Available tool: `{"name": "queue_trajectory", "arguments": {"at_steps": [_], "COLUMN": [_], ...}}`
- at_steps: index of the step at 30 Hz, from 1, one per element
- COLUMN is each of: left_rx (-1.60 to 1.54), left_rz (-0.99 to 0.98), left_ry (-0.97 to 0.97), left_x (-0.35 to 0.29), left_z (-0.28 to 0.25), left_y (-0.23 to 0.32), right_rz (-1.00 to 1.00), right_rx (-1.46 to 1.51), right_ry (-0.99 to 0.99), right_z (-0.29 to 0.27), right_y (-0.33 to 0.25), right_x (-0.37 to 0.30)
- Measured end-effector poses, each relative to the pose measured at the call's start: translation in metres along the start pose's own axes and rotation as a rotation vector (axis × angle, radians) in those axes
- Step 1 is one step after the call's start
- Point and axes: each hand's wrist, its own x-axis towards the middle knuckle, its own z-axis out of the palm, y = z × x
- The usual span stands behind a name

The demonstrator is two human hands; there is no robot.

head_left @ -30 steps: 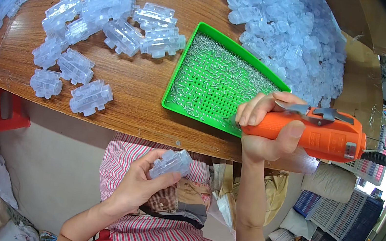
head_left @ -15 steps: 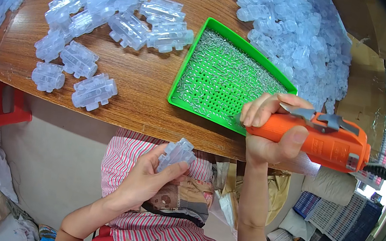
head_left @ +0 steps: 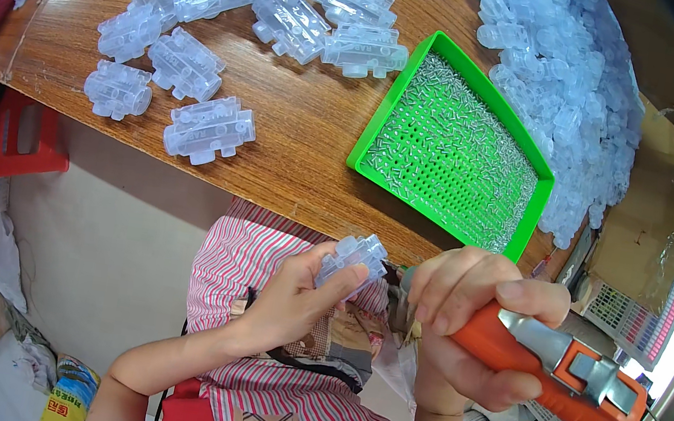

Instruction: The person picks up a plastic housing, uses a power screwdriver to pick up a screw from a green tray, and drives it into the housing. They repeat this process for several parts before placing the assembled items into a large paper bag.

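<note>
Between the thumb and fingers of my left hand (head_left: 295, 295) is a clear plastic housing (head_left: 351, 262), held over my lap just off the table's front edge. My right hand (head_left: 469, 315) is wrapped round an orange electric screwdriver (head_left: 551, 370) with a metal lever on its side. The screwdriver lies roughly level, its tip end pointing left toward the housing. My fingers partly cover that end, so I cannot tell whether the bit touches the housing. Beyond my right hand a green tray (head_left: 382, 135) holds a great many small silver screws (head_left: 460, 133).
Several similar clear housings (head_left: 210, 131) lie on the left of the wooden table (head_left: 296, 132). A large heap of clear plastic parts (head_left: 574, 115) covers the back right, beside cardboard (head_left: 643, 210). A red stool (head_left: 24, 139) stands on the floor at left.
My right hand has brought the screwdriver from over the tray down toward me, near the housing. My left hand still holds the housing. The whole view has shifted.
</note>
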Motion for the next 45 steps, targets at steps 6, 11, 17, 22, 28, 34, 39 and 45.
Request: {"name": "queue_trajectory", "arguments": {"at_steps": [6,11,17,22,28,34,39,45], "left_rx": [0.008,-0.013,0.050,0.137,0.018,-0.061,0.078,0.170], "left_rz": [0.029,0.066,0.075,0.143,0.009,0.056,0.332,0.382], "left_ry": [0.021,0.059,0.036,0.077,-0.027,-0.384,-0.482,-0.443], "left_x": [0.001,-0.002,-0.001,-0.001,-0.001,-0.009,0.009,0.022], "left_z": [0.005,0.010,0.007,0.005,0.005,0.000,-0.002,0.008], "left_y": [-0.002,0.000,-0.003,-0.003,0.008,0.050,0.063,0.086], "right_rz": [0.080,0.161,0.069,0.098,0.081,-0.103,-0.012,-0.245], "right_rx": [-0.016,-0.261,-0.039,-0.212,0.034,-0.427,-0.441,-1.340], "right_ry": [-0.017,-0.062,0.014,-0.111,0.086,0.119,0.221,0.348], "right_z": [-0.001,0.007,0.010,0.008,-0.007,-0.056,-0.069,-0.067], "right_y": [0.000,0.004,0.010,0.008,-0.003,-0.023,-0.035,-0.045], "right_x": [0.002,0.001,-0.003,0.000,0.031,0.083,0.088,0.066]}}
